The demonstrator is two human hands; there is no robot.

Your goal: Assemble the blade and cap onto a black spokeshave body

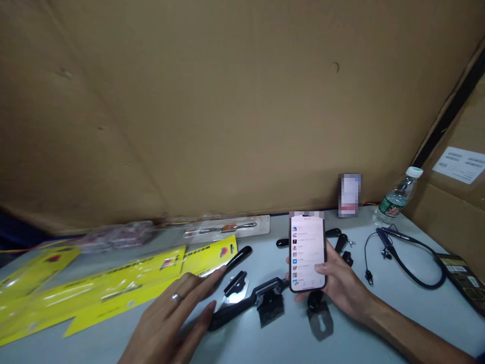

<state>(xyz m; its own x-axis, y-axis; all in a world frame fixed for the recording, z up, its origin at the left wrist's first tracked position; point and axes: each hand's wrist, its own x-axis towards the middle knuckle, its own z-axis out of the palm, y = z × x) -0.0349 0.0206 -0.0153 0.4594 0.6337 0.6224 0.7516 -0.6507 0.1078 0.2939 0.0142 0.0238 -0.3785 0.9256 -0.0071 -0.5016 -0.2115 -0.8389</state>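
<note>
My right hand (343, 280) is wrapped round a smartphone (307, 253), held upright with its lit screen showing a list; the thumb rests on the lower right of the screen. My left hand (178, 316) lies over the table at the left, fingers stretched out and not gripping. Its fingertips are at a black handle (240, 258) and close to a black spokeshave (257, 296); whether they touch is unclear. Between them lies a small black metal part (235, 283) on a shiny blade. Below the phone is a slotted metal blade (320, 323). More black handles lie partly hidden behind the phone.
Yellow blister cards (151, 268) cover the left of the table, with a packaged tool (227, 227) behind them. At right are a neckband earphone (409, 268), a water bottle (396, 199) and a dark box (466, 280). A cardboard wall (227, 101) stands behind.
</note>
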